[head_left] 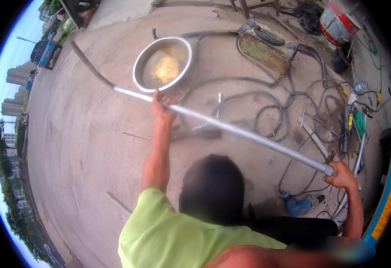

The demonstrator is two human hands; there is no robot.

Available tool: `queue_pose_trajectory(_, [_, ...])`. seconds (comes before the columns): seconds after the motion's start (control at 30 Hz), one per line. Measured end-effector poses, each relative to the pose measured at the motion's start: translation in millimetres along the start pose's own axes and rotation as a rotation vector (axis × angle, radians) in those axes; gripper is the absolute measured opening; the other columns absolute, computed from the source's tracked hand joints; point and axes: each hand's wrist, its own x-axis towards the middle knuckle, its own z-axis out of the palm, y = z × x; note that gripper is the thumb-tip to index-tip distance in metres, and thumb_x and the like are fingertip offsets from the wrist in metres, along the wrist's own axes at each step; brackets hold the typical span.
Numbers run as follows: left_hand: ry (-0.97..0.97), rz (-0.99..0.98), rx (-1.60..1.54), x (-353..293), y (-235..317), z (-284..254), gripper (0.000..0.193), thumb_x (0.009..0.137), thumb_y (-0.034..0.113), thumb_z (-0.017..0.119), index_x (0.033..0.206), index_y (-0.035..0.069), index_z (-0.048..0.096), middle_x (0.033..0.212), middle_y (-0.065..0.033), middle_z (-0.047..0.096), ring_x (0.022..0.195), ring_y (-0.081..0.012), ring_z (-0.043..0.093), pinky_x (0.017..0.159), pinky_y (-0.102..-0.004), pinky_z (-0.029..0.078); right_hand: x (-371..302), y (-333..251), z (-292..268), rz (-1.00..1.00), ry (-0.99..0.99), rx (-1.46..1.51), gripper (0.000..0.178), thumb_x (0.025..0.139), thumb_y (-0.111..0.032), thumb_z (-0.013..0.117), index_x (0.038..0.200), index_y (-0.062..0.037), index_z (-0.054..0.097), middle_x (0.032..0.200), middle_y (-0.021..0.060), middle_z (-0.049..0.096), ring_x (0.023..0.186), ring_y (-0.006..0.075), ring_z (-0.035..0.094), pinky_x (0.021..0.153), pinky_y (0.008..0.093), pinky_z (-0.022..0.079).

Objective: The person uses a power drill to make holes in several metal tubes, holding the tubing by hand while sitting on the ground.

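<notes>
A long silver metal pipe [238,129] slants across the view from upper left to lower right. At its far left end a grey curved tube [90,64] continues from it. My left hand [163,106] is closed round the pipe, just below a metal basin [137,80]. Around its lower right end my right hand [341,175] is closed too. The basin holds murky liquid and a bright yellow patch. A dark rounded form [211,190] sits between my arms; I cannot tell what it is. Below my right hand lies a blue power drill [298,204].
A worn greenish machine box [264,51] with a black handle stands at the back. Black cables [244,80] loop over the concrete. Rods, a flat metal bar [314,136] and green cord [360,123] litter the right. A red and white bucket [340,27] stands farther back.
</notes>
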Motion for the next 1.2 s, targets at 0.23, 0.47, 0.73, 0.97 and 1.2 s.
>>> queue_pose_trajectory(0.23, [-0.344, -0.1, -0.206, 20, -42, -36, 0.035, 0.11, 0.037, 0.043, 0.082, 0.017, 0.044, 0.062, 0.0062, 0.028, 0.049, -0.0081, 0.027, 0.047, -0.0249, 0.027, 22, 51, 51, 0.098, 0.099, -0.075, 0.023, 0.07, -0.018, 0.078, 0.087, -0.0046, 0.069, 0.081, 0.0202, 0.069, 0.081, 0.041, 0.068, 0.073, 0.0487, 0.053])
queue_pose_trajectory(0.47, [-0.53, -0.204, -0.254, 41, -70, -43, 0.031, 0.107, 0.033, 0.052, 0.082, 0.014, 0.047, 0.059, 0.0071, 0.033, 0.047, -0.0069, 0.034, 0.051, -0.0268, 0.034, 24, 67, 65, 0.148, 0.098, -0.058, 0.024, 0.072, -0.021, 0.078, 0.09, -0.0073, 0.069, 0.083, 0.0179, 0.07, 0.084, 0.0401, 0.069, 0.075, 0.0496, 0.052])
queue_pose_trajectory(0.73, [0.01, -0.05, 0.18, 70, -39, -41, 0.038, 0.108, 0.038, 0.049, 0.081, 0.015, 0.038, 0.062, 0.0043, 0.021, 0.053, -0.0102, 0.025, 0.051, -0.0268, 0.033, 38, 100, 72, -0.009, 0.027, -0.027, 0.025, 0.074, -0.027, 0.076, 0.091, -0.0093, 0.069, 0.084, 0.0155, 0.07, 0.084, 0.0374, 0.068, 0.074, 0.0492, 0.052])
queue_pose_trajectory(0.97, [0.134, -0.041, 0.253, 136, 26, -69, 0.042, 0.109, 0.041, 0.046, 0.079, 0.015, 0.032, 0.064, 0.0035, 0.023, 0.056, -0.0136, 0.027, 0.052, -0.0291, 0.032, 47, 111, 85, -0.012, 0.022, -0.067, 0.026, 0.075, -0.029, 0.077, 0.091, -0.0098, 0.069, 0.086, 0.015, 0.071, 0.086, 0.0372, 0.068, 0.076, 0.0489, 0.052])
queue_pose_trajectory(1.2, [0.287, 0.089, 0.337, 147, 63, -77, 0.035, 0.11, 0.038, 0.046, 0.092, 0.009, 0.047, 0.067, 0.0024, 0.029, 0.057, -0.0132, 0.033, 0.052, -0.0294, 0.037, 43, 113, 88, 0.15, -0.124, -0.05, 0.029, 0.075, -0.031, 0.077, 0.096, -0.0103, 0.071, 0.092, 0.0165, 0.072, 0.092, 0.0373, 0.068, 0.081, 0.0478, 0.052])
